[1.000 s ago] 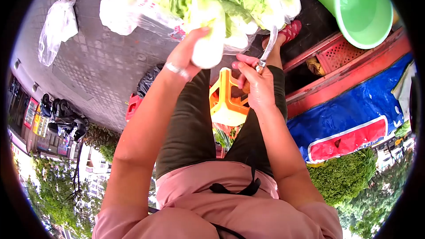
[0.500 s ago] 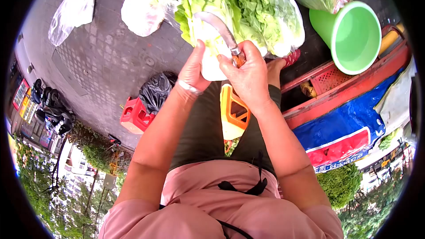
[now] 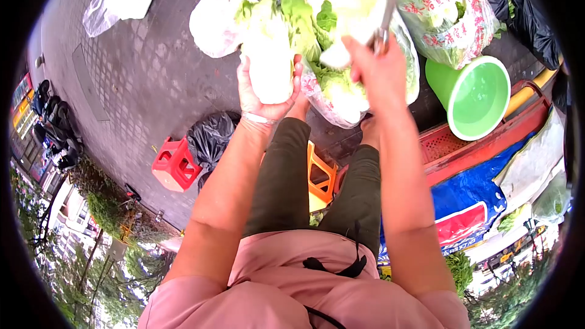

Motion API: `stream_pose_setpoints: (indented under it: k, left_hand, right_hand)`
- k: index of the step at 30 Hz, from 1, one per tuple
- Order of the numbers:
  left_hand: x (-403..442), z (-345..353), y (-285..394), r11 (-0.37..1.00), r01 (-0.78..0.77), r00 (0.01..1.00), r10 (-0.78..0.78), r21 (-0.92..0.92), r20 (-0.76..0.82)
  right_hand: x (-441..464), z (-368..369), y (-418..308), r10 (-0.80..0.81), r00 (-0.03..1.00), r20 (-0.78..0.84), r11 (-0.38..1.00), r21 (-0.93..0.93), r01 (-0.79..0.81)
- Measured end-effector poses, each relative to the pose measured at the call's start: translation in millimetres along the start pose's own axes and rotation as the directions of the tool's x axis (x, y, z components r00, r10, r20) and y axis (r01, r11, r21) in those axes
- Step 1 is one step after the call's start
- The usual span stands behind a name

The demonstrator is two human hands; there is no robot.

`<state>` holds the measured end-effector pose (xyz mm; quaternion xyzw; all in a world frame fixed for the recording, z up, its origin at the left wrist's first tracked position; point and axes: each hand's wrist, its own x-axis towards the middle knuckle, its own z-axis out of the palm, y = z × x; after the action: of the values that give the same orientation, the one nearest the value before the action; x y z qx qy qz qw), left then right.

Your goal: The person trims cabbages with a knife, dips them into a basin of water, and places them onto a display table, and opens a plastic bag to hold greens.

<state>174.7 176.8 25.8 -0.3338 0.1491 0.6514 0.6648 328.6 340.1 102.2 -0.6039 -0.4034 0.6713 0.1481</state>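
My left hand [image 3: 268, 108] is wrapped round the white base of a Chinese cabbage [image 3: 268, 55], its leafy end pointing away from me. Up and to the right, my right hand [image 3: 382, 70] grips a curved knife [image 3: 391, 0] whose blade points away; motion smears both. Beside the blade is a blurred pale green cabbage leaf [image 3: 353, 0]; I cannot tell whether my fingers hold it. Beneath that hand lies a plastic bag [image 3: 341, 119] with loose cabbage leaves [image 3: 298, 18] in and around it.
A green bucket [image 3: 429, 79] stands at right, near a printed bag of greens [image 3: 448, 18]. White bags [image 3: 213, 27] lie on the pavement. A red stool [image 3: 173, 167] and black bag [image 3: 210, 140] are at left. An orange stool [image 3: 320, 176] shows between my legs.
My right hand with the knife has moved up and right, away from the cabbage. My left hand has shifted slightly left, now cupping the cabbage from below. The view has shifted.
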Motion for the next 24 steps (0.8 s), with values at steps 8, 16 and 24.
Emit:
stream_pose_setpoints:
  k: [8,16,24]
  left_hand:
    - [-6.1,33.3,-21.2,0.972,-0.193,0.976,0.176,0.131,0.129]
    - [-6.2,66.5,-14.9,0.786,-0.291,0.948,0.315,0.546,0.053]
    - [21.5,24.2,-29.9,0.779,-0.332,0.85,0.491,0.532,-0.189]
  right_hand:
    - [-21.3,37.3,19.1,0.216,0.912,0.348,0.955,0.121,-0.272]
    - [-24.3,48.3,34.3,-0.014,0.991,0.132,0.98,0.197,-0.012]
    - [-34.3,52.1,58.2,0.13,0.991,-0.011,0.945,0.303,-0.121]
